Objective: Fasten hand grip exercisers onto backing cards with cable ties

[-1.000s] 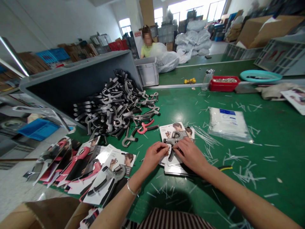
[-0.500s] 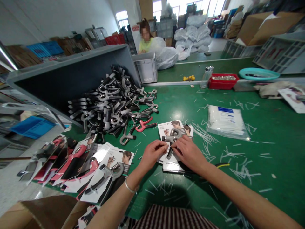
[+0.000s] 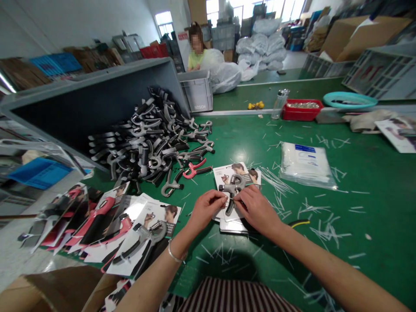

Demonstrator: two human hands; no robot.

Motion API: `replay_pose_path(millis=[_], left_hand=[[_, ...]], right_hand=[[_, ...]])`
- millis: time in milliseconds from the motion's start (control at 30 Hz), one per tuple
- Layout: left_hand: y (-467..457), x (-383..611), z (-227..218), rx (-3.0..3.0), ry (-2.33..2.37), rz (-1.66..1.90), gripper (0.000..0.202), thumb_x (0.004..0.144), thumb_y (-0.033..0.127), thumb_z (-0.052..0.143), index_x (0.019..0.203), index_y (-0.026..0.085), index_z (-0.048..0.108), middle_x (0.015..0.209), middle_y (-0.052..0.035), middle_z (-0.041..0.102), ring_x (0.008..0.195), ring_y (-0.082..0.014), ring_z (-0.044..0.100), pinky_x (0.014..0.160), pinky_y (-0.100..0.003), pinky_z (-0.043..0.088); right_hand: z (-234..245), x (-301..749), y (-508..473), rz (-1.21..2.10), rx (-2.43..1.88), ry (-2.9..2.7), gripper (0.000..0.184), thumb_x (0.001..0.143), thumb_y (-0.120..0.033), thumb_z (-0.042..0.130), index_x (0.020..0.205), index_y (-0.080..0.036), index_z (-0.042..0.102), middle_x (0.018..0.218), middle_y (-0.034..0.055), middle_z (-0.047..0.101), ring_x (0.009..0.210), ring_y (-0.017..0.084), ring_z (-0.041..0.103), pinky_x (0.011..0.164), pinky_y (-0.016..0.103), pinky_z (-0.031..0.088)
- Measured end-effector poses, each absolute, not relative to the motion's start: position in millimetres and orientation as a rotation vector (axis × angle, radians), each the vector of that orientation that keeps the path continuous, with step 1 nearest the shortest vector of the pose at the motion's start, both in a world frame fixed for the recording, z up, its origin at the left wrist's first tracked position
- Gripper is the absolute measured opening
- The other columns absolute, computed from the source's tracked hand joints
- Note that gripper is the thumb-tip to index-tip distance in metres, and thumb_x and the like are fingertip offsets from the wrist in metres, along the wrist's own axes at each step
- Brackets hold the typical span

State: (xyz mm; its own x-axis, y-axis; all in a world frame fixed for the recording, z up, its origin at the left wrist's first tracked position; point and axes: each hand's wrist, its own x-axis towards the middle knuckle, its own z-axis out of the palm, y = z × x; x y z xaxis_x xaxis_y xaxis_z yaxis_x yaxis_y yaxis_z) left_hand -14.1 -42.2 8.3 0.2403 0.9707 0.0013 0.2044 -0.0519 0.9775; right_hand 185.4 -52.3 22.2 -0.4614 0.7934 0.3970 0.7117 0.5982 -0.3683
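Observation:
A grey and black hand grip strengthener [image 3: 234, 184] lies on a printed card [image 3: 221, 173] in front of me, its coil spring turned away from me. My left hand [image 3: 208, 208] is closed in a pinch at the left of one handle. From the right, my right hand [image 3: 255, 206] pinches at the same handle, its fingertips almost meeting the left ones. Whatever sits between the fingertips is too small to make out. Beneath the card is a short stack of further cards [image 3: 232, 226]. Loose white cable ties [image 3: 276, 181] lie just right of it.
A tipped grey bin [image 3: 97, 82] spills many hand grips [image 3: 152, 134] at left. Carded grips [image 3: 143, 242] lie at the left edge. To the right are a bag of cable ties [image 3: 305, 162], yellow-handled pliers [image 3: 299, 223] and a red tray [image 3: 302, 110]. A person [image 3: 196, 56] sits opposite.
The whole view has shifted slightly left and up. Both hands keep their pinch at the handle, with hardly any visible movement against the card.

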Motion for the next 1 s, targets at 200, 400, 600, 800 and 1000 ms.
replay_pose_path(millis=[200,400,600,800,1000], left_hand=[[-41.1,-14.7,9.6,1.608,1.156,0.914,0.017,0.088,0.032,0.062,0.086,0.017,0.069,0.078,-0.0018,0.065,0.073,-0.015,0.06,0.071,-0.025,0.047],[-42.2,-12.9,17.1,1.926,1.122,0.863,0.011,0.09,0.026,0.06,0.087,0.019,0.069,0.087,-0.0032,0.067,0.084,-0.0168,0.062,0.079,-0.027,0.046],[-43.0,-14.1,42.7,2.154,1.075,0.619,0.023,0.098,0.025,0.046,0.093,0.019,0.068,0.095,-0.0062,0.069,0.092,-0.0183,0.063,0.084,-0.028,0.047],[-54.8,-1.3,66.5,2.563,1.339,0.214,0.032,0.1,0.029,0.04,0.089,0.015,0.067,0.085,-0.0088,0.071,0.079,-0.0223,0.066,0.07,-0.032,0.046],[-57.9,11.0,52.4,2.957,1.378,0.185,0.024,0.094,0.015,0.046,0.077,0.014,0.063,0.07,-0.0076,0.065,0.069,-0.0238,0.063,0.063,-0.035,0.04]], right_hand=[[23.2,183.8,-51.8,0.205,-1.176,-2.291,0.016,0.096,-0.021,0.052,0.087,-0.018,0.064,0.083,0.0077,0.063,0.084,0.024,0.052,0.08,0.04,0.046],[19.8,184.2,-55.4,0.261,-1.074,-2.208,0.016,0.098,-0.021,0.051,0.091,-0.017,0.064,0.085,0.0077,0.066,0.085,0.023,0.053,0.081,0.04,0.046],[15.0,184.9,-57.2,0.341,-1.057,-2.163,0.01,0.097,-0.023,0.054,0.097,-0.018,0.063,0.09,0.0066,0.067,0.088,0.024,0.054,0.082,0.04,0.045],[15.5,181.7,-59.2,0.342,-1.146,-2.153,0.006,0.094,-0.022,0.059,0.091,-0.017,0.062,0.086,0.007,0.066,0.087,0.026,0.053,0.078,0.039,0.044],[16.1,183.1,-61.8,0.404,-1.137,-2.107,0.005,0.092,-0.019,0.059,0.087,-0.019,0.06,0.085,0.0053,0.064,0.087,0.024,0.052,0.079,0.038,0.044]])
